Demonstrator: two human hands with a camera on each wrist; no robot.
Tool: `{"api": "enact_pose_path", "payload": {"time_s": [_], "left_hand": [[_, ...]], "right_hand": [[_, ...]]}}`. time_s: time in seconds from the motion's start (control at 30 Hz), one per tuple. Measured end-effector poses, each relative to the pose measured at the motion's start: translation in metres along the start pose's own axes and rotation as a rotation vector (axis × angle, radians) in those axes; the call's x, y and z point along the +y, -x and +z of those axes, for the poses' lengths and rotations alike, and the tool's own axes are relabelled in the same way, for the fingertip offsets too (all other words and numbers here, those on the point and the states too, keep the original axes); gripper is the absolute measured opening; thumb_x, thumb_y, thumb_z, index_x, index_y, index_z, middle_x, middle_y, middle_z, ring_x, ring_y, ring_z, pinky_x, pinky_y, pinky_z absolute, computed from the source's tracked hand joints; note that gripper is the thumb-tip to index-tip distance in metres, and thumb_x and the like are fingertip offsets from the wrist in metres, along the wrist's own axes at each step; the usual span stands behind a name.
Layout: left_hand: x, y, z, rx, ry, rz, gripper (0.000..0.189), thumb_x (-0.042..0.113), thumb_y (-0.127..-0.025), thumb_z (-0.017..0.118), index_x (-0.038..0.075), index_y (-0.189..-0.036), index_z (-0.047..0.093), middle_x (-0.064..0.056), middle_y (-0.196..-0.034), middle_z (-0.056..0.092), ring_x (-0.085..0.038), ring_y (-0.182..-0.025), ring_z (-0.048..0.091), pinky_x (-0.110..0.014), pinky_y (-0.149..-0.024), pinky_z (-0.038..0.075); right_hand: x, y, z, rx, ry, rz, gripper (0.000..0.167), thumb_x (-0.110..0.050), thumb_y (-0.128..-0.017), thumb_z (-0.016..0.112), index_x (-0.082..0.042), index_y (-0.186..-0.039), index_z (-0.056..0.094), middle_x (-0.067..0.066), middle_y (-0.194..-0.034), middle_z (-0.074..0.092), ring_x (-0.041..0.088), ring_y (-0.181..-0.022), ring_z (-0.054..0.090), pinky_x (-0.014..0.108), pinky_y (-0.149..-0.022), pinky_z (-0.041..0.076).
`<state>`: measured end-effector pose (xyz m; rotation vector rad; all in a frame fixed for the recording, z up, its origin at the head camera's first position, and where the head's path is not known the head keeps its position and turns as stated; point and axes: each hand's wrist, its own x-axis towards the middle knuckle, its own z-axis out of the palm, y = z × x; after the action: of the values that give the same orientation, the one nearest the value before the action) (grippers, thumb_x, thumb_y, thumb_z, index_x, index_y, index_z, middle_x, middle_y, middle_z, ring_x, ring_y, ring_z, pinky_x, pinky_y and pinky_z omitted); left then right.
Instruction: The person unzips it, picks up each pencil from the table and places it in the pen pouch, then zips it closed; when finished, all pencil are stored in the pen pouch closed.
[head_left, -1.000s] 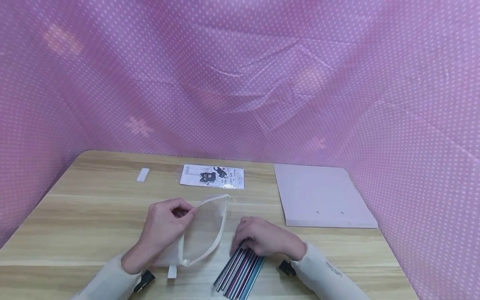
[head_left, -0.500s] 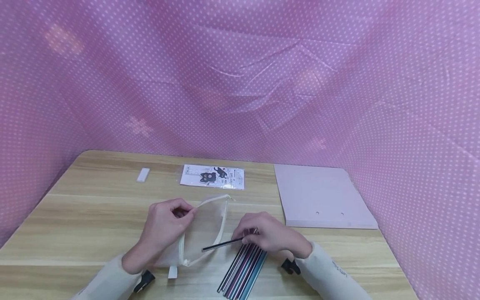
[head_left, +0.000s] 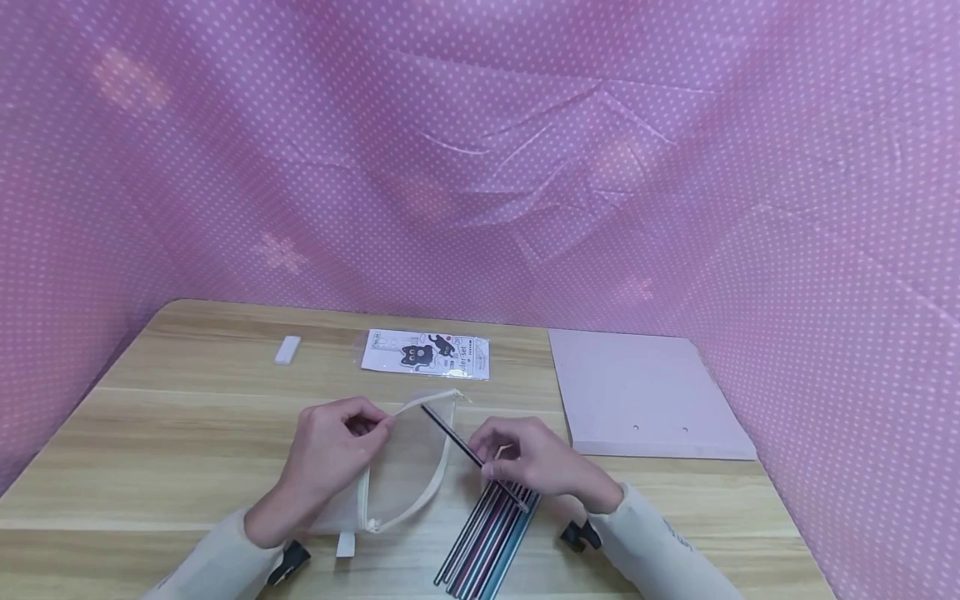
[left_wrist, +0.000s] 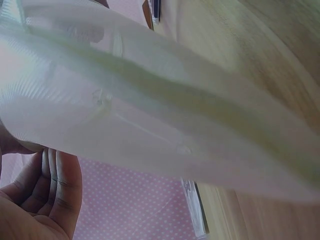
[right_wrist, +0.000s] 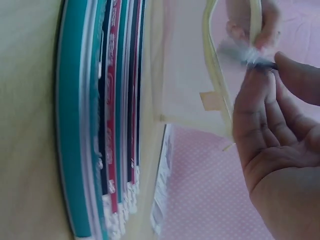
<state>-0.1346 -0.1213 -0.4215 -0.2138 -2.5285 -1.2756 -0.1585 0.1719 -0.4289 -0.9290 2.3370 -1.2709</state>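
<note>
One dark pencil (head_left: pixel 453 437) slantwise in the right hand (head_left: pixel 532 458)

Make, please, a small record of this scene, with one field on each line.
left hand: pinches the edge of the pouch
right hand: pinches one dark pencil
pencil position: slanted, far end over the pouch opening in head view; whether inside, unclear
pouch: translucent, open
other pencils: side by side on the table
farther back: white block, cat-print packet
right side: flat pale folder
</note>
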Motion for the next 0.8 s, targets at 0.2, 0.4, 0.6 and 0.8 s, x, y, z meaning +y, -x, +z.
{"api": "enact_pose_path", "payload": {"time_s": [0.2, 0.4, 0.6, 0.8], "left_hand": [[0.0, 0.0, 0.0, 0.0, -0.007, -0.009, 0.006, 0.014, -0.081, 0.082, 0.017, -0.078, 0.077, 0.007, -0.068, 0.072, -0.004, -0.06, 0.059, -0.019, -0.057, 0.052], [0.001, 0.001, 0.0, 0.011, 0.004, -0.018, 0.007, 0.012, -0.081, 0.082, 0.016, -0.079, 0.077, 0.006, -0.068, 0.072, -0.004, -0.06, 0.059, -0.019, -0.056, 0.053], [0.003, 0.003, 0.001, 0.021, 0.018, -0.026, 0.008, 0.01, -0.081, 0.082, 0.016, -0.079, 0.077, 0.005, -0.068, 0.071, -0.004, -0.06, 0.06, -0.019, -0.057, 0.054], [0.005, 0.005, 0.004, 0.024, 0.033, -0.007, 0.006, 0.014, -0.081, 0.083, 0.016, -0.08, 0.077, 0.008, -0.068, 0.071, -0.002, -0.059, 0.059, -0.02, -0.057, 0.054]], "right_hand": [[0.004, -0.003, 0.002, 0.006, -0.156, 0.067, 0.027, -0.008, -0.088, 0.073, -0.004, -0.114, 0.068, 0.013, -0.098, 0.07, 0.007, -0.089, 0.065, 0.023, -0.083, 0.056], [0.003, -0.003, 0.004, -0.086, -0.314, 0.145, 0.033, -0.005, -0.086, 0.071, 0.005, -0.117, 0.065, 0.006, -0.093, 0.068, 0.007, -0.078, 0.063, 0.018, -0.068, 0.055], [0.005, -0.005, 0.011, -0.14, -0.425, 0.21, 0.036, 0.0, -0.087, 0.066, 0.01, -0.121, 0.061, -0.006, -0.087, 0.066, 0.005, -0.071, 0.06, 0.017, -0.06, 0.053], [0.005, -0.01, 0.026, -0.03, -0.694, 0.308, 0.043, 0.0, -0.089, 0.065, 0.014, -0.129, 0.054, -0.003, -0.092, 0.069, 0.005, -0.069, 0.062, 0.018, -0.056, 0.055]]}}
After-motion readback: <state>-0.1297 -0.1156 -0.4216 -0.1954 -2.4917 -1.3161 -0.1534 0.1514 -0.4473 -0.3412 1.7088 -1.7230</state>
